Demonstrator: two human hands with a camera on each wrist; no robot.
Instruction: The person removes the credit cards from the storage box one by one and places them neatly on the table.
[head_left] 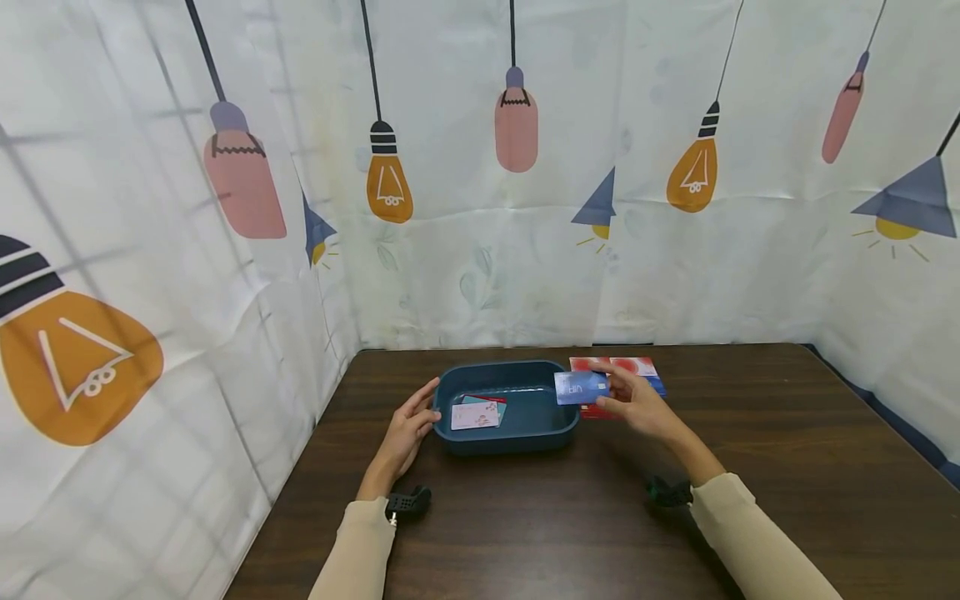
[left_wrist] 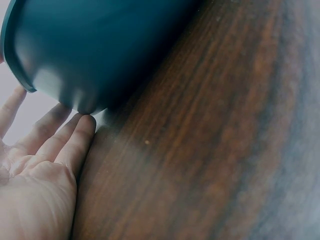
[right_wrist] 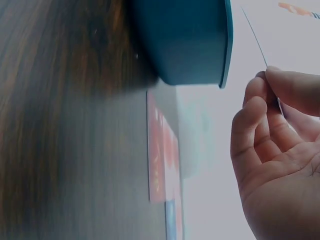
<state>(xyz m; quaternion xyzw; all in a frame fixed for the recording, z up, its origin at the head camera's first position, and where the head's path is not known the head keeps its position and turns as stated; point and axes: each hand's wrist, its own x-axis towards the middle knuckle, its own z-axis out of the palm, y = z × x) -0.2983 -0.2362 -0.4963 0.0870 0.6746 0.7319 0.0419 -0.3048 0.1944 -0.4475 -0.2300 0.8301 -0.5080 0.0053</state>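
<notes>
A dark teal plastic bin (head_left: 504,447) stands on the table, with a few cards inside. The top one is a pale pink card (head_left: 474,416), overlapping red and light blue ones. My left hand (head_left: 406,433) is at the bin's left end; in the left wrist view its nearly straight fingers (left_wrist: 80,135) touch the outer wall. Between thumb and fingers my right hand (head_left: 636,403) pinches a blue card marked VIP (head_left: 579,388), held over the bin's right rim. Edge-on in the right wrist view, that card (right_wrist: 256,40) appears as a thin line.
Red and white printed cards or papers (head_left: 634,365) with a blue part lie flat on the brown wooden table (head_left: 780,467), right of the bin and partly behind my right hand. A white curtain (head_left: 450,275) with lamp prints hangs behind and along both sides.
</notes>
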